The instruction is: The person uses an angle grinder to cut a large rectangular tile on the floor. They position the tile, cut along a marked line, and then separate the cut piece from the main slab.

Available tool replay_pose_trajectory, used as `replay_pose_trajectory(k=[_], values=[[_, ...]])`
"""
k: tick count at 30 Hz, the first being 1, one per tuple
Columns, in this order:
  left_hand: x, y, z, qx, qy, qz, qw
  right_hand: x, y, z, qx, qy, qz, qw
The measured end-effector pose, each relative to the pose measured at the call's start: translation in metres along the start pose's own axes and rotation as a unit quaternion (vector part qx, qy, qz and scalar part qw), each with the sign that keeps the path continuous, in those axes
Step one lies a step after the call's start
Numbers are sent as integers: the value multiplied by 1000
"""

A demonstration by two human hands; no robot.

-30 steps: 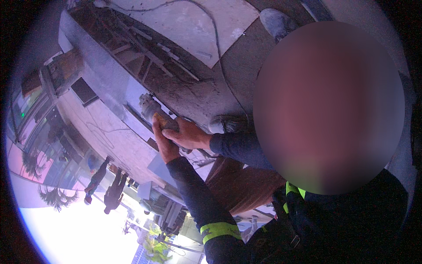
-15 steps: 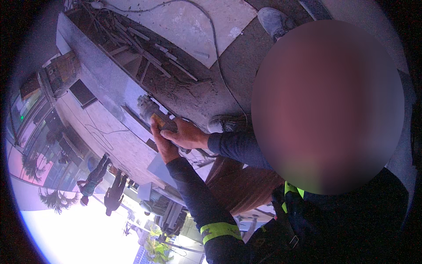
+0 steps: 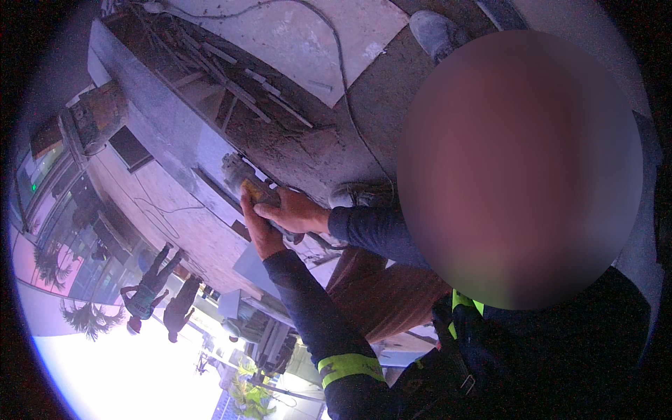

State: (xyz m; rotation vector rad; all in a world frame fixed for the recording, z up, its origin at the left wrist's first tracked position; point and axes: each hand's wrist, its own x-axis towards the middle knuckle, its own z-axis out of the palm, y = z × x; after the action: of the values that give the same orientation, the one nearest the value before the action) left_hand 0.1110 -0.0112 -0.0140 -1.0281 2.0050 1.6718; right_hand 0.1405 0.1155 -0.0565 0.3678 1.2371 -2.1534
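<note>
Both my hands are closed round a dusty grey power tool with a yellow-orange patch, shaped much like an angle grinder. My left hand wraps its lower side, below a dark sleeve with a yellow-green band. My right hand grips the body from above, its thumb lying along the tool. The tool's front end sits at the edge of a long pale panel. Whether it touches the panel, I cannot tell. A dark cable runs from behind the hands.
Thin strips lie piled in dirt beyond the panel. A pale board and a long cord lie on the ground. Two shoes, one grey, stand nearby. Two people, one in a greenish vest, stand in the background.
The tool and both hands have shifted only slightly. In the background, the two people have changed stance and stand closer together.
</note>
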Motion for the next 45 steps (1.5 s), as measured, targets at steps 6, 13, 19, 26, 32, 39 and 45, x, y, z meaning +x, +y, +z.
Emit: replay_pose_trajectory(k=[6,13,19,26,32,39,45], values=[[2,-6,-5,-19,10,3,1000,-1,6,-1,17,-23,9,1000],[6,-9,-8,-25,1,3,1000,-1,2,0,20,-2,12,1000],[2,-5,-5,-19,11,-14,1000,-3,0,-2,39,-10,19,999],[-3,-8,-4,-14,9,8,1000,-2,4,-2,31,-62,16,997],[3,-13,-6,-33,-2,24,999,-4,3,-2,45,-42,0,998],[-5,-9,4,-24,38,31,999,-5,2,-4,32,-49,-1,998],[-5,-9,2,-11,24,27,999,-5,5,-4,42,-66,-20,997]])
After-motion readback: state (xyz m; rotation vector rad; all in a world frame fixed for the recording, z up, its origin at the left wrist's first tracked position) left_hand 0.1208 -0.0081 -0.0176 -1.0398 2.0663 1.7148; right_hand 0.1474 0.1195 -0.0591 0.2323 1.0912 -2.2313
